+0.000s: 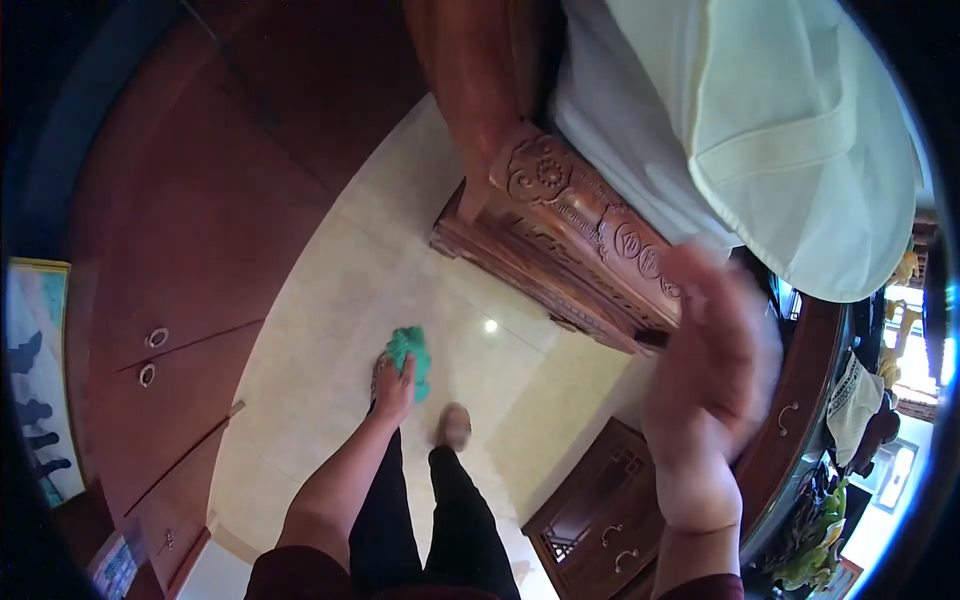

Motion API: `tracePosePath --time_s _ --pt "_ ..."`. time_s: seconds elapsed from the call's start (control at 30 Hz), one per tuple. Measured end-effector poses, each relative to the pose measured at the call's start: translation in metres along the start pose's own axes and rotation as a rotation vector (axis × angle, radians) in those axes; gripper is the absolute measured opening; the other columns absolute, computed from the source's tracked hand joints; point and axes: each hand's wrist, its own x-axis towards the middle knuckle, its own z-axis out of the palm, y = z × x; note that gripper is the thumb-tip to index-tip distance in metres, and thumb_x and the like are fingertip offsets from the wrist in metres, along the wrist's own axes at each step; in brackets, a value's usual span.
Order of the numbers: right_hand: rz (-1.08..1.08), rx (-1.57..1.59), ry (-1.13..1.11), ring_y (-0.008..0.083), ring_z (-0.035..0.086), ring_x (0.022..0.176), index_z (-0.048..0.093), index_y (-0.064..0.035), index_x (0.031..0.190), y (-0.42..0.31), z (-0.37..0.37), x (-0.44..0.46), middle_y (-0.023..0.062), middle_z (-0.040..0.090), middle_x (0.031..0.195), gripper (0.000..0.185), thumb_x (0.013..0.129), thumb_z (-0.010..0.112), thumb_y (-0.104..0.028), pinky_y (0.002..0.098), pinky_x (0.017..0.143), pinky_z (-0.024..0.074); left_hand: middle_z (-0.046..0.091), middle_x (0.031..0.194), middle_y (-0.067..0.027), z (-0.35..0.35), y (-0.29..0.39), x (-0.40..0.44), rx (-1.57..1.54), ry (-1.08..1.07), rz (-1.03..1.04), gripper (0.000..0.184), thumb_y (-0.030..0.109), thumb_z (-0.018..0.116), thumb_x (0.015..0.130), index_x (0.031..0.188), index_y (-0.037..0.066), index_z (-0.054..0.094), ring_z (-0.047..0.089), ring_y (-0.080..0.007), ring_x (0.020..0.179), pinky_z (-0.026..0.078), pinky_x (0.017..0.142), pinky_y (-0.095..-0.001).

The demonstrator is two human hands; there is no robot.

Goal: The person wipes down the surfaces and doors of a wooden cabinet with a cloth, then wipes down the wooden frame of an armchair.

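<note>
My left hand (396, 392) is closed around a crumpled green cloth (410, 352), held low over the floor in front of my feet. Raised on the right, my right hand (712, 355) is smeared by motion, so I cannot make out how its fingers are set. Its fingertips overlap the end of a carved wooden armrest (590, 215) in the picture, close to the lower edge of a large white cloth (770, 140). Whether they touch either one is unclear.
Tall reddish-brown cabinet doors (200, 230) with ring pulls stand on the left. Pale tiles cover the floor (330, 300). A low wooden cabinet (600, 500) is at lower right, beside a dark counter (800, 400) bearing ornaments. A framed picture (45, 380) is at far left.
</note>
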Motion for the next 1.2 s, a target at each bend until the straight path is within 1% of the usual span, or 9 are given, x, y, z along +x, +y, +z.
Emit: tracePosePath --time_s 0.13,0.23,0.33,0.5,0.6,0.97,1.07,1.13,1.2 --pt "-0.234 0.246 0.085 0.0299 0.043 0.113 0.045 -0.0002 0.120 -0.040 -0.030 0.022 0.0179 0.048 0.117 0.048 0.078 0.055 -0.021 0.0424 0.096 0.0335 0.061 0.088 -0.0093 -0.018 -0.054 -0.004 0.025 0.062 0.044 0.043 0.040 0.042 0.090 0.110 0.004 0.054 0.060 -0.0170 0.076 0.050 0.062 -0.0327" --pt "-0.299 0.277 0.082 0.0287 0.045 0.109 0.046 -0.0004 0.118 -0.058 -0.048 0.023 0.0170 0.049 0.113 0.044 0.079 0.055 -0.019 0.0415 0.094 0.0341 0.061 0.094 -0.0125 -0.021 -0.014 -0.031 -0.095 0.033 -0.053 0.045 0.039 0.041 0.091 0.112 0.001 0.052 0.060 -0.0223 0.084 0.049 0.072 -0.0351" --pt "-0.336 0.283 0.082 0.0275 0.046 0.106 0.047 -0.0007 0.115 -0.073 -0.053 0.017 0.0161 0.050 0.110 0.040 0.079 0.054 -0.017 0.0406 0.093 0.0348 0.061 0.095 -0.0133 -0.010 -0.023 -0.042 0.013 0.104 0.006 0.046 0.039 0.040 0.091 0.112 0.000 0.052 0.060 -0.0246 0.086 0.048 0.076 -0.0353" --pt "-0.367 0.272 0.105 0.0255 0.048 0.101 0.049 -0.0011 0.111 -0.095 -0.064 -0.007 0.0146 0.052 0.104 0.033 0.080 0.052 -0.013 0.0391 0.091 0.0359 0.055 0.108 -0.0137 0.007 -0.018 -0.066 -0.146 -0.028 0.049 0.033 0.024 0.042 0.092 0.115 0.001 0.047 0.052 -0.0228 0.101 0.040 0.089 -0.0343" --pt "-0.384 0.257 0.122 0.0243 0.049 0.098 0.050 -0.0014 0.109 -0.112 -0.075 -0.025 0.0137 0.053 0.100 0.029 0.081 0.051 -0.011 0.0382 0.090 0.0366 0.059 0.099 -0.0097 0.020 -0.055 -0.065 -0.062 0.067 0.207 0.046 0.040 0.041 0.092 0.110 0.000 0.053 0.057 -0.0178 0.088 0.047 0.076 -0.0316" --pt "-0.413 0.221 0.349 0.0199 0.053 0.087 0.054 -0.0023 0.099 -0.132 -0.099 -0.060 0.0105 0.057 0.087 0.017 0.083 0.048 -0.003 0.0349 0.085 0.0391 0.058 0.101 -0.0096 -0.004 -0.049 -0.124 -0.159 0.014 -0.056 0.043 0.036 0.042 0.092 0.113 0.000 0.050 0.056 -0.0195 0.090 0.045 0.079 -0.0320" --pt "-0.272 0.195 0.592 0.0187 0.054 0.084 0.055 -0.0026 0.097 -0.097 -0.078 -0.073 0.0096 0.058 0.084 0.015 0.084 0.047 -0.001 0.0340 0.084 0.0397 0.059 0.096 -0.0086 -0.006 -0.032 -0.122 -0.168 0.012 -0.061 0.042 0.037 0.043 0.092 0.111 0.001 0.051 0.056 -0.0188 0.085 0.046 0.076 -0.0313" --pt "0.043 0.165 0.827 0.0179 0.055 0.081 0.055 -0.0028 0.095 -0.053 -0.041 -0.093 0.0090 0.059 0.081 0.014 0.085 0.047 0.001 0.0334 0.083 0.0402 0.059 0.095 -0.0085 -0.015 -0.077 -0.094 -0.086 -0.005 -0.049 0.042 0.037 0.043 0.092 0.111 0.000 0.051 0.056 -0.0184 0.085 0.046 0.076 -0.0315" --pt "0.486 0.194 0.948 0.0146 0.056 0.078 0.058 -0.0019 0.085 -0.001 0.009 -0.130 0.0079 0.060 0.079 0.004 0.085 0.054 -0.003 0.0278 0.079 0.0425 0.059 0.096 -0.0088 -0.030 -0.062 -0.076 -0.137 0.018 -0.044 0.043 0.037 0.043 0.091 0.112 0.000 0.051 0.056 -0.0181 0.086 0.046 0.076 -0.0314"
